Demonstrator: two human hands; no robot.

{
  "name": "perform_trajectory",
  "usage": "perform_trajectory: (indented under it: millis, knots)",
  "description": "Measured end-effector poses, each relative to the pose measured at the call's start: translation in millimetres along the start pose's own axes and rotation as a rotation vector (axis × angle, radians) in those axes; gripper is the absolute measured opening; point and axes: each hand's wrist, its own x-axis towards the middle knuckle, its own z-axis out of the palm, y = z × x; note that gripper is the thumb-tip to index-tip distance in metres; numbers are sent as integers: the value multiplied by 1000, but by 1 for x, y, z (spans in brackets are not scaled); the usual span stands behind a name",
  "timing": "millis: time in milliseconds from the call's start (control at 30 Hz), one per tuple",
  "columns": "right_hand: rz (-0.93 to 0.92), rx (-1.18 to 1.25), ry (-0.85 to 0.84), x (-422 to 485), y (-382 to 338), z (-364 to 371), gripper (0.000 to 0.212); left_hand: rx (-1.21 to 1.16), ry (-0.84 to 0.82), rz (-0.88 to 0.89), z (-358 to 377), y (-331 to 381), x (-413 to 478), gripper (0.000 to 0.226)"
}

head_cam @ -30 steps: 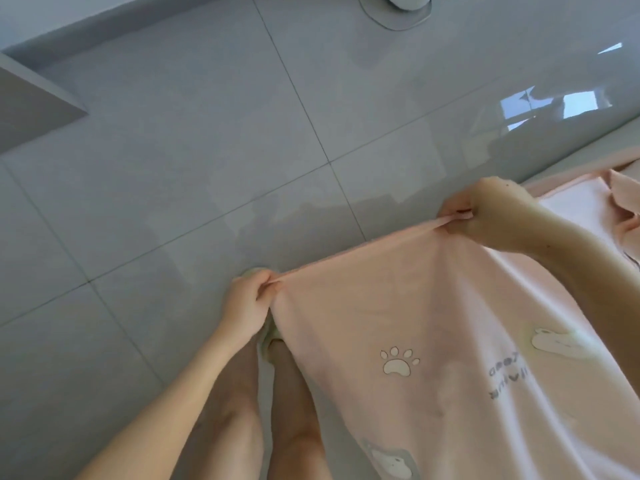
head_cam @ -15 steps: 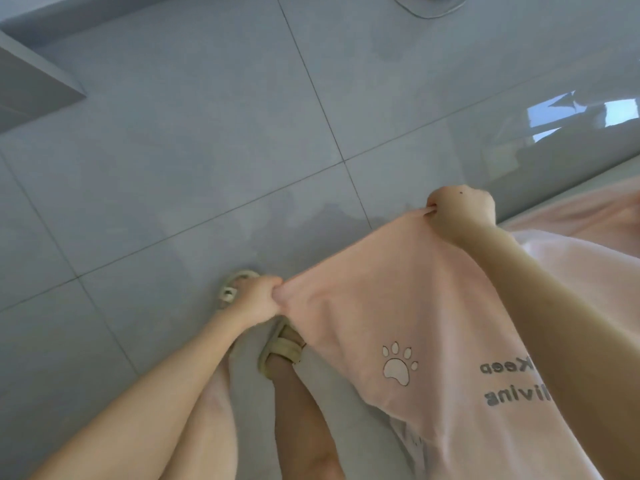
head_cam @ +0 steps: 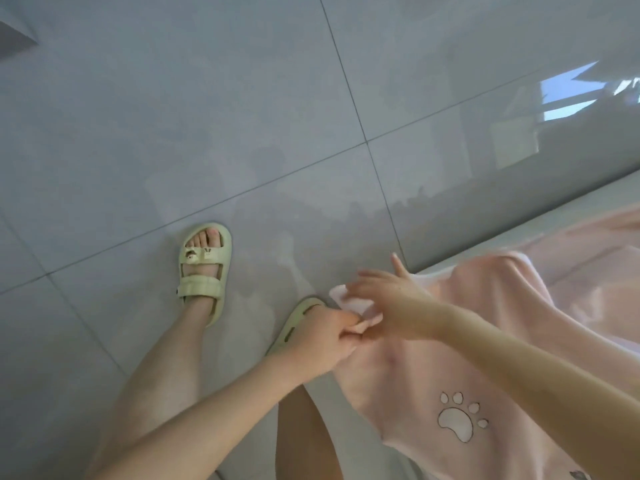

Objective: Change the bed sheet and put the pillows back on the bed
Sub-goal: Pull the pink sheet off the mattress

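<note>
The pink bed sheet [head_cam: 415, 382], printed with a paw, hangs over the tiled floor [head_cam: 173, 133] and trails off to the right. The left hand [head_cam: 329, 336] grips its gathered corner with curled fingers. The right hand [head_cam: 391, 299] touches that same corner, its blurred fingers straight and spread. A green sandal [head_cam: 204, 271] stands nearby.

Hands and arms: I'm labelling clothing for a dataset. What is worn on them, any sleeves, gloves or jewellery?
Nothing shows on them. The left arm and right arm are bare to the frame's edge, with no sleeves. The left hand and right hand wear no gloves, and no ring, watch or bracelet is visible.
</note>
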Motion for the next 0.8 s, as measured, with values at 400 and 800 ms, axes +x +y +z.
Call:
perform_trajectory:
  millis: [400, 800]
  knots:
    - [-84, 221, 273, 11, 61, 55, 9, -285, 79, -515, 41, -88, 79, 40]
    - [-114, 205, 54, 46, 102, 67, 29, -153, -581, -299, 95, -146, 197, 67]
